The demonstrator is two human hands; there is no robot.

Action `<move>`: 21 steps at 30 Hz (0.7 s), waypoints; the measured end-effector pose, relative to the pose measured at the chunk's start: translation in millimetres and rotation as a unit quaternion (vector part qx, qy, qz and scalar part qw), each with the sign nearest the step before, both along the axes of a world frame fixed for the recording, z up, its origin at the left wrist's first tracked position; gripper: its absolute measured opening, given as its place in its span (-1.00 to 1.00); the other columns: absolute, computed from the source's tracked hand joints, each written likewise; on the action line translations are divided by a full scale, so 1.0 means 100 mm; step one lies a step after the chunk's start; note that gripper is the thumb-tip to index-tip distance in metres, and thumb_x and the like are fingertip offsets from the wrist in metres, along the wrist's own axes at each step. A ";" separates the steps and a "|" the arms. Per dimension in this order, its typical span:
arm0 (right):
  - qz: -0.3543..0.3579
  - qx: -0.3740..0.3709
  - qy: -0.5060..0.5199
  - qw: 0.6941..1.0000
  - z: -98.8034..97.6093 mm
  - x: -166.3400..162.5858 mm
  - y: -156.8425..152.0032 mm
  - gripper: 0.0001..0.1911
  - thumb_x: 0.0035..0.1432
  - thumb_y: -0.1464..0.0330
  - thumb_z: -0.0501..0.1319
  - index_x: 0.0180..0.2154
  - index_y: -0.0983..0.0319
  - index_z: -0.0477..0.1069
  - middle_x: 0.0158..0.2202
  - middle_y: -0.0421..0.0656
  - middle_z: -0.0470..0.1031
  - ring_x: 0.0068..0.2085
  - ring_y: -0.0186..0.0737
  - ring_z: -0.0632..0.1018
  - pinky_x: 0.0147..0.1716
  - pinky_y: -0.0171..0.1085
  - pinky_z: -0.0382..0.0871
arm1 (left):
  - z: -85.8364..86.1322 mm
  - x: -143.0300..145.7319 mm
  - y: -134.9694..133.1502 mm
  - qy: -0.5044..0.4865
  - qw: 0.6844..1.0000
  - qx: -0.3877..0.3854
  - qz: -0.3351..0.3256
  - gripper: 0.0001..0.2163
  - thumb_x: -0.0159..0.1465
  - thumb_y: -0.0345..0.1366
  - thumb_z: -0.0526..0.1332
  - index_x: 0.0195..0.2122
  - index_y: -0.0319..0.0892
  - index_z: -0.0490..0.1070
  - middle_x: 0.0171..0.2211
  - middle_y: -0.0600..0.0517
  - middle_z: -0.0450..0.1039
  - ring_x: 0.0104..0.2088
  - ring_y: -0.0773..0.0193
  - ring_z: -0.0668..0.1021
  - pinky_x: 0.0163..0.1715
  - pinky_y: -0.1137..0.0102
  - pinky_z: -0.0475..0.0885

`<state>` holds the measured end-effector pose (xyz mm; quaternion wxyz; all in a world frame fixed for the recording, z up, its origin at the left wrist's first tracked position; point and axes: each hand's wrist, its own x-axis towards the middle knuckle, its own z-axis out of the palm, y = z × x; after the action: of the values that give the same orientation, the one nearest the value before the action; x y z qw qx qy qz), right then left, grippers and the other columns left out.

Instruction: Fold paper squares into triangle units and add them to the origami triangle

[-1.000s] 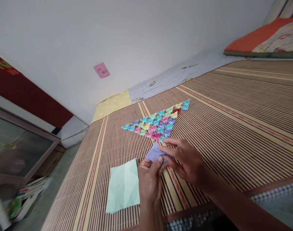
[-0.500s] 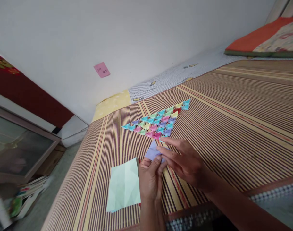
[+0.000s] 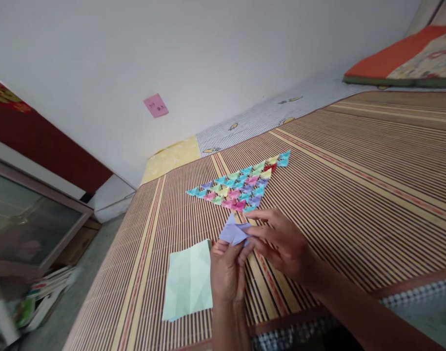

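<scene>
A small lavender paper piece (image 3: 233, 232) is pinched between both my hands just above the striped bamboo mat (image 3: 354, 185). My left hand (image 3: 227, 270) grips its lower edge with closed fingertips. My right hand (image 3: 281, 243) holds its right side, with the index finger stretched over the top. Just beyond the hands lies a triangle of several small folded paper pieces (image 3: 241, 185) in blue, pink, yellow and purple. A creased pale green square sheet (image 3: 188, 280) lies flat on the mat to the left of my left hand.
A white wall (image 3: 208, 48) with a pink sticky note (image 3: 155, 105) runs behind the mat. An orange and patterned cushion (image 3: 402, 58) lies at the far right. A glass-fronted cabinet (image 3: 29, 219) and stacked books (image 3: 43, 297) stand on the floor at the left.
The lavender paper has been folded further between my fingers and shows a pointed tip. Both hands stayed in nearly the same place.
</scene>
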<state>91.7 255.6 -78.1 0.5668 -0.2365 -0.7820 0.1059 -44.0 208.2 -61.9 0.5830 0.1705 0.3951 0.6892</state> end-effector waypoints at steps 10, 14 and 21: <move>0.122 -0.222 0.104 0.962 0.05 0.03 0.02 -0.90 0.29 0.40 0.29 -0.22 0.18 0.60 -0.17 -0.12 0.58 -0.13 -0.18 0.63 -0.13 -0.24 0.55 | -0.05 0.08 -0.02 0.083 0.995 0.008 -0.058 -0.78 0.01 -0.31 0.54 -0.30 -0.24 0.67 -0.29 -0.09 0.69 -0.32 0.21 0.66 -0.26 0.35 0.58; 0.088 -0.132 0.049 0.986 0.02 0.02 0.00 -0.83 0.33 0.45 0.22 -0.15 0.15 0.59 0.01 -0.06 0.54 0.03 -0.13 0.58 -0.01 -0.14 0.52 | -0.04 0.12 0.01 0.029 0.999 0.007 -0.033 -0.76 -0.01 -0.37 0.53 -0.29 -0.24 0.65 -0.32 -0.06 0.67 -0.32 0.29 0.64 -0.27 0.46 0.54; 0.044 -0.045 -0.046 0.997 0.04 0.00 -0.03 -0.82 0.36 0.43 0.17 -0.10 0.13 0.53 0.21 0.00 0.41 0.20 0.02 0.46 0.12 0.08 0.40 | 0.02 0.11 0.03 -0.048 0.999 0.006 -0.001 -0.61 -0.06 -0.53 0.46 -0.15 -0.22 0.60 -0.27 -0.02 0.65 -0.36 0.33 0.62 -0.34 0.53 0.50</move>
<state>91.8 253.1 -73.7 0.5138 -0.2321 -0.8113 0.1548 -32.6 210.8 -60.3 0.6012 0.1416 0.3625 0.6980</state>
